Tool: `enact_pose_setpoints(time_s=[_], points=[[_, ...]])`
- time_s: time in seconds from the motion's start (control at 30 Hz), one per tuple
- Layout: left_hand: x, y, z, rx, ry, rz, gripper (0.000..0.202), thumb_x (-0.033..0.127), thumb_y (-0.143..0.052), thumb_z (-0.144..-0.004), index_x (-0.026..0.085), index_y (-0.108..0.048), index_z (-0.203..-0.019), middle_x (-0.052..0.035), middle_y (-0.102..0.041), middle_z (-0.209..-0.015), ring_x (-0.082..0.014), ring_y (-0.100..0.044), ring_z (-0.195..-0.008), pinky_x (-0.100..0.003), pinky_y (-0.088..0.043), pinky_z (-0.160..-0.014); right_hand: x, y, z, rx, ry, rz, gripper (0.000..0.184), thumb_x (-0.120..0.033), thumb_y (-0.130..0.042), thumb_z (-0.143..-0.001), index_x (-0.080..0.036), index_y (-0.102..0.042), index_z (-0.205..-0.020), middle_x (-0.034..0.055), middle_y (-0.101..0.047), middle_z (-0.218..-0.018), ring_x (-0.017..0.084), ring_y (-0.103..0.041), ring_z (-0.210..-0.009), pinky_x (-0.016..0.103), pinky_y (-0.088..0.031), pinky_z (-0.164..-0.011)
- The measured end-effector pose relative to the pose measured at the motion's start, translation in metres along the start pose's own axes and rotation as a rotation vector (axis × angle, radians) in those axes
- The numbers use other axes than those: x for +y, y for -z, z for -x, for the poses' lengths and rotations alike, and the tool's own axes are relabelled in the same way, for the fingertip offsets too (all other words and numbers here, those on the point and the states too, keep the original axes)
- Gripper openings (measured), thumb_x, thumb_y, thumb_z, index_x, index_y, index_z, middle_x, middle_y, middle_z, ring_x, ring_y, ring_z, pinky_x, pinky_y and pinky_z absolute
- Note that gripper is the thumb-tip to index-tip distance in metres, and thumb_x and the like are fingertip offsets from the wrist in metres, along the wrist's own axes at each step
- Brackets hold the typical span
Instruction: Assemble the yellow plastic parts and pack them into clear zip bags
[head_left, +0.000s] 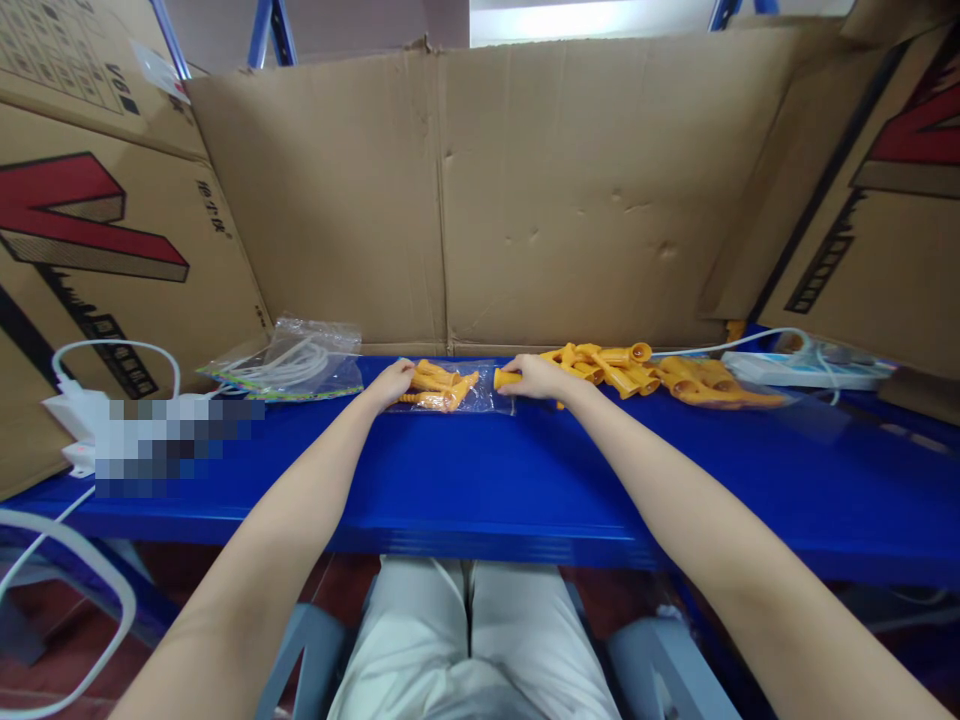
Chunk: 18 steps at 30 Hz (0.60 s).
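A clear plastic bag [486, 398] lies flat on the blue shelf, with several yellow plastic parts [442, 384] at its left end. My left hand [395, 383] is closed at that end, fingers pressed on the bag and the parts. At the bag's right end my right hand [538, 378] grips one yellow plastic part [507, 379], whose round end points left over the bag. Just right of this hand sits a loose pile of yellow plastic parts [611, 368], hollow and funnel-like at one end. What my palms cover is hidden.
Farther right lies another clear bag of yellow parts [712, 382], beside a white power strip [806, 370]. A bag with white cable [300, 360] is at the left, near a white plug-in device [82, 425]. Cardboard [540, 190] walls the blue shelf [480, 480] behind and at both sides.
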<state>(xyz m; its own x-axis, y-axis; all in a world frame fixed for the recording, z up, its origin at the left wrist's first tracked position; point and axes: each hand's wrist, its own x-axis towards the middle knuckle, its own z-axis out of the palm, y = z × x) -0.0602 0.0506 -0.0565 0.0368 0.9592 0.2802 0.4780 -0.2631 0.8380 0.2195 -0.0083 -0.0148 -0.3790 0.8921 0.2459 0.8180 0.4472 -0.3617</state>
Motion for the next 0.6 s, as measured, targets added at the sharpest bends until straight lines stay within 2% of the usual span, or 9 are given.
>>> enact_pose_setpoints(time_s=[0.1, 0.2, 0.27, 0.4, 0.5, 0.6], points=[[0.004, 0.0, 0.003, 0.0, 0.025, -0.033, 0.017, 0.017, -0.047, -0.07, 0.015, -0.059, -0.083, -0.01, -0.064, -0.098, -0.023, -0.057, -0.095, -0.038, -0.041, -0.089, -0.01, -0.005, 0.001, -0.101, 0.06, 0.137, 0.029, -0.027, -0.064, -0.069, -0.018, -0.07, -0.096, 0.0045, -0.068, -0.089, 0.019, -0.062, -0.081, 0.024, -0.045, -0.071], [0.008, -0.001, 0.005, 0.008, 0.028, -0.056, 0.016, 0.017, -0.046, -0.072, 0.015, -0.059, -0.081, -0.0104, -0.064, -0.099, -0.0232, -0.056, -0.096, -0.037, -0.039, -0.091, -0.02, -0.007, 0.001, -0.095, 0.095, 0.149, 0.04, -0.02, -0.062, -0.069, -0.016, -0.066, -0.109, 0.0066, -0.067, -0.098, 0.018, -0.062, -0.084, 0.023, -0.046, -0.073], [0.009, -0.001, 0.006, 0.004, 0.032, -0.062, 0.017, 0.017, -0.046, -0.072, 0.015, -0.059, -0.081, -0.0104, -0.064, -0.099, -0.0234, -0.056, -0.096, -0.037, -0.039, -0.091, -0.022, -0.005, 0.001, -0.068, 0.077, 0.149, 0.042, -0.017, -0.061, -0.069, -0.016, -0.064, -0.111, 0.0069, -0.068, -0.098, 0.017, -0.062, -0.082, 0.023, -0.047, -0.071], [0.009, -0.001, 0.006, 0.013, 0.028, -0.068, 0.018, 0.018, -0.046, -0.071, 0.015, -0.059, -0.083, -0.0096, -0.064, -0.097, -0.0235, -0.056, -0.096, -0.037, -0.039, -0.091, -0.02, 0.003, 0.003, -0.042, -0.004, 0.218, 0.026, -0.019, -0.063, -0.068, -0.016, -0.07, -0.093, 0.0056, -0.069, -0.09, 0.017, -0.063, -0.078, 0.024, -0.047, -0.067], [0.009, -0.001, 0.005, 0.005, 0.034, -0.059, 0.019, 0.018, -0.045, -0.072, 0.015, -0.059, -0.084, -0.0095, -0.063, -0.096, -0.023, -0.056, -0.095, -0.037, -0.04, -0.09, -0.016, 0.007, 0.006, -0.145, -0.086, 0.216, 0.011, -0.022, -0.065, -0.066, -0.017, -0.069, -0.075, 0.0034, -0.069, -0.075, 0.016, -0.062, -0.066, 0.023, -0.045, -0.058], [0.009, -0.001, 0.006, -0.005, 0.033, -0.051, 0.017, 0.018, -0.044, -0.073, 0.015, -0.058, -0.082, -0.0095, -0.063, -0.094, -0.0224, -0.056, -0.093, -0.037, -0.04, -0.089, -0.016, 0.007, 0.008, -0.223, -0.132, 0.165, 0.004, -0.017, -0.064, -0.064, -0.017, -0.066, -0.067, 0.0016, -0.066, -0.064, 0.013, -0.059, -0.054, 0.022, -0.043, -0.051]])
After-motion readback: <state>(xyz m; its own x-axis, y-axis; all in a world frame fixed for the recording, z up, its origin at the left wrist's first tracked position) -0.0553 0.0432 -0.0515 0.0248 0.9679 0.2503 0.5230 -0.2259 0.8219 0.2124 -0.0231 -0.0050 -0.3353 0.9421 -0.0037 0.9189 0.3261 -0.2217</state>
